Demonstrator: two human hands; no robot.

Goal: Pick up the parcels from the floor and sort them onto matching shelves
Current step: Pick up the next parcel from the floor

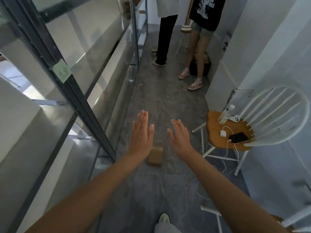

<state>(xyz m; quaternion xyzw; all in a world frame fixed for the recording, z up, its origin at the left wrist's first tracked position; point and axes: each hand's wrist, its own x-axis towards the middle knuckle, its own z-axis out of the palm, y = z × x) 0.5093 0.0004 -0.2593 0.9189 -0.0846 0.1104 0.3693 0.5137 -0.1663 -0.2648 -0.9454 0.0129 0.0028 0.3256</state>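
On the grey marbled floor [168,101], a small brown cardboard parcel [155,156] lies flat beside the dark metal-framed shelving unit [72,91]. Left hand [142,133] and right hand [180,135] hover above it, both flat, fingers extended, holding nothing. White spindle-back chair with wooden seat [223,132] stands right.

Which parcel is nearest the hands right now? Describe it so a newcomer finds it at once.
Start at the tall metal shelving along the left of the aisle and look down to the grey floor beside its base. There, showing between the left hand and right hand, lies a small brown cardboard parcel. It is the only box at this end of the aisle.
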